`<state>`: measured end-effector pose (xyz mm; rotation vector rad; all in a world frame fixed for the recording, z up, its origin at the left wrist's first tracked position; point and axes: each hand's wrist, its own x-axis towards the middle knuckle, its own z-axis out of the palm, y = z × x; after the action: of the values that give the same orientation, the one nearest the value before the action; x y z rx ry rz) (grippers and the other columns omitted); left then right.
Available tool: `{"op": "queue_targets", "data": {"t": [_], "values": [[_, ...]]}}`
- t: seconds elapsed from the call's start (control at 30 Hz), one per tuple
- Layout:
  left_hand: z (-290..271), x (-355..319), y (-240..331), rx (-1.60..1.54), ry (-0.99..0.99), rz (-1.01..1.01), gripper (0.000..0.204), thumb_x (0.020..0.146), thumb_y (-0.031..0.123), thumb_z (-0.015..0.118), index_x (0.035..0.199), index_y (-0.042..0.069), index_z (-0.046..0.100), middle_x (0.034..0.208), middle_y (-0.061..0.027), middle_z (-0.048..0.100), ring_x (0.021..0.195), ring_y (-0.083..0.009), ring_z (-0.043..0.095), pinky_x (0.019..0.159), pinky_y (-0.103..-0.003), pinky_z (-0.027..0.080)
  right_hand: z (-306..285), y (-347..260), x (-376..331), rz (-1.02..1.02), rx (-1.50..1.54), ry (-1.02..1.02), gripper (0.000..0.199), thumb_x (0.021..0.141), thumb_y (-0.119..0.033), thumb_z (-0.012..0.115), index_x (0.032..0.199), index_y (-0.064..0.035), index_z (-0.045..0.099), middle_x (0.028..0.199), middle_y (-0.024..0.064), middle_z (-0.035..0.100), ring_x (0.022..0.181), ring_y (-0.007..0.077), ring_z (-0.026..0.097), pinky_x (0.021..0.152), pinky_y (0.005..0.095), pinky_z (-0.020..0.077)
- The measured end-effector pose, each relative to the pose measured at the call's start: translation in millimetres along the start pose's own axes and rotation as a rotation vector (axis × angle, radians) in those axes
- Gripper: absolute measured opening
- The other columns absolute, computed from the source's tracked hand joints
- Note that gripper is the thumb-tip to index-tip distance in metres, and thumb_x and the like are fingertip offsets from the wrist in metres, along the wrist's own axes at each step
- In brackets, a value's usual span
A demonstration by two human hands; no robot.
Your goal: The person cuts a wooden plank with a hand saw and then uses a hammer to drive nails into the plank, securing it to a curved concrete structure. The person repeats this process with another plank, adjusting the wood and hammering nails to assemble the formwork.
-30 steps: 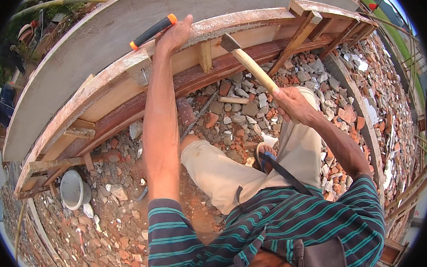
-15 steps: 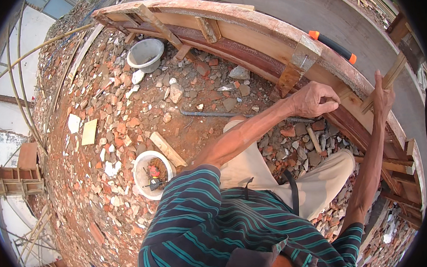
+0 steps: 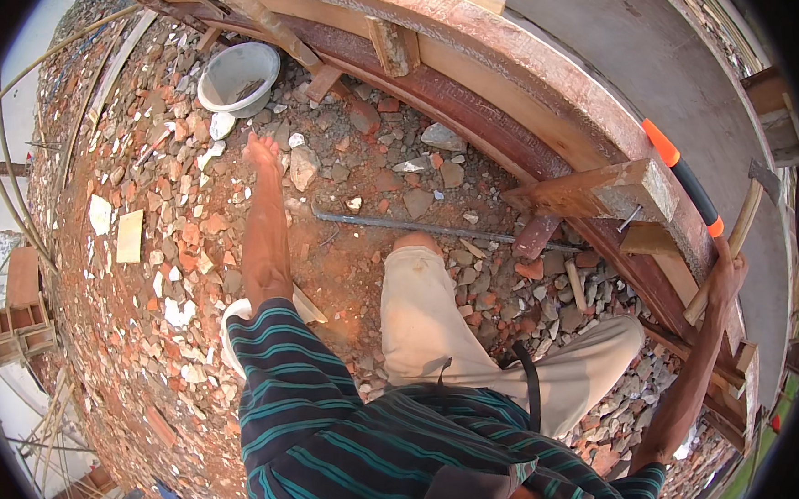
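Observation:
My left hand [image 3: 263, 152] reaches out over the rubble at the upper left, fingers slightly apart and nothing visible in them. Just beyond it stands a round grey plastic basin [image 3: 242, 102] with a little dark material in its bottom. On the far right my right hand [image 3: 727, 277] is closed round the wooden handle of a hammer [image 3: 742, 221], whose metal head points up and away. Close to that hand, a nail [image 3: 631, 218] sticks out of a wooden block [image 3: 638, 189] on the curved timber formwork [image 3: 535, 67].
An orange-and-black rod-shaped handle [image 3: 685, 177] lies along the formwork's top edge. A bent metal bar [image 3: 407, 220] crosses the broken bricks and stones. A white bucket [image 3: 229, 338] is mostly hidden by my left sleeve. A grey concrete surface [image 3: 653, 60] runs behind the formwork.
My left hand has swung left from the formwork to near the grey basin, its fingers loosening. The right hand has lowered with the hammer. The wooden block now sits at a different angle.

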<state>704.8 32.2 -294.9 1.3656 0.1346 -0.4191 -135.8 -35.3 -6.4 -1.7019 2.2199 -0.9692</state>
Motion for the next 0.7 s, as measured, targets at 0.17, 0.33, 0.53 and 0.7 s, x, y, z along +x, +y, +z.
{"op": "queue_targets", "data": {"t": [0.17,0.33,0.53,0.7], "values": [[39.5,80.4,22.5,-0.107,-0.112,-0.235,0.091,0.094,0.047,0.058,0.153,-0.003,0.011,0.157,-0.0228,0.022,0.144,-0.0358,0.029,0.113,-0.05,0.032,-17.6,52.3,19.2,0.027,-0.138,0.025,0.041,0.088,-0.037,0.069,0.072,-0.0021,0.056,0.064,-0.0017,0.042,0.058,0.0093,0.04,0.053,0.0299,0.031],[60.1,117.5,21.2,-0.21,-0.14,-0.259,0.082,0.096,0.045,0.056,0.154,0.007,0.015,0.161,-0.0181,0.017,0.149,-0.0333,0.02,0.117,-0.052,0.023,-31.9,72.3,28.7,0.07,-0.202,0.025,0.045,0.091,-0.043,0.067,0.081,0.0005,0.061,0.066,-0.0022,0.042,0.059,0.0102,0.04,0.053,0.0311,0.0313],[55.5,148.0,3.1,-0.168,-0.139,-0.179,0.068,0.099,0.034,0.055,0.152,0.005,0.024,0.155,-0.0245,0.026,0.142,-0.0381,0.032,0.113,-0.055,0.028,-42.4,87.9,30.5,0.065,-0.184,0.0,0.043,0.091,-0.042,0.066,0.083,-0.0009,0.06,0.065,-0.004,0.042,0.057,0.0084,0.039,0.052,0.0296,0.0295],[50.8,170.5,7.2,-0.242,-0.132,-0.164,0.059,0.098,0.031,0.058,0.142,-0.001,0.036,0.144,-0.0279,0.039,0.127,-0.0412,0.049,0.104,-0.051,0.042,-48.8,96.7,32.7,0.076,-0.162,-0.017,0.042,0.092,-0.042,0.066,0.084,-0.0013,0.06,0.064,-0.0046,0.042,0.057,0.0077,0.038,0.051,0.0289,0.0286]]}}
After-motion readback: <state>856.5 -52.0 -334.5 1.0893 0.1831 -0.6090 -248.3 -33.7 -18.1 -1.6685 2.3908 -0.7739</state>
